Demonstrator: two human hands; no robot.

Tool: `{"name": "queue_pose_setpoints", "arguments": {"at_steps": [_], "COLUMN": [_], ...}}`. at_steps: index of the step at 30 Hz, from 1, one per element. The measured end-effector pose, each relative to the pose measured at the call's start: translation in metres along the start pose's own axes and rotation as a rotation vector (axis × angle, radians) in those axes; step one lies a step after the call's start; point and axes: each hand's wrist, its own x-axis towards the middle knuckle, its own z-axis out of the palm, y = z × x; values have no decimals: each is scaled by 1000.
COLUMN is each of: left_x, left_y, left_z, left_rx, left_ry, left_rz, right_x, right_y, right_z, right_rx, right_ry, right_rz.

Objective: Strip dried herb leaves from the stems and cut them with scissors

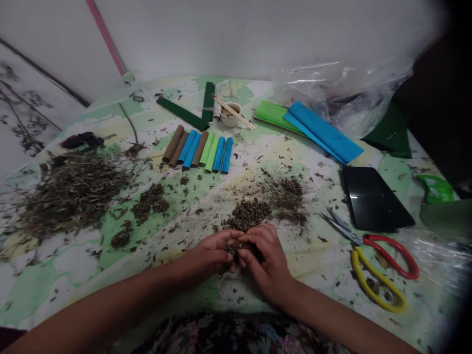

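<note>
Patterned worktop and coloured rolls

Worktop: blotches of green, white and pale yellow. Rolls, left to right: two brown, two blue, one brown, two light green, two blue. Plant bits: dark brown. Strips: dark green. Folded sheets: light green, blue. Scissors: one handle red, one yellow.

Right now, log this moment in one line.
left hand: around dried crumbs; right hand: around same crumbs; scissors: lying right, blades parted
</note>
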Motion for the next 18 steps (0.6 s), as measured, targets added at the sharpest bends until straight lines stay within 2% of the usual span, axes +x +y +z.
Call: {"name": "queue_pose_setpoints", "arguments": {"at_steps": [7, 12, 18], "left_x": [4, 4, 1], "left_y": [-8, -6, -8], "left_z": [-5, -6, -8], "left_rx": [60, 138, 178], "left_ry": [-58, -25, 22], "left_rz": [-7, 38, 13], "right_x": [1, 0, -1], "right_y": [1, 0, 1], "right_z": [2, 3, 2], "right_rx": [-24, 11, 46], "right_ry": [-39, 9, 54], "right_rz": [17, 34, 50]}}
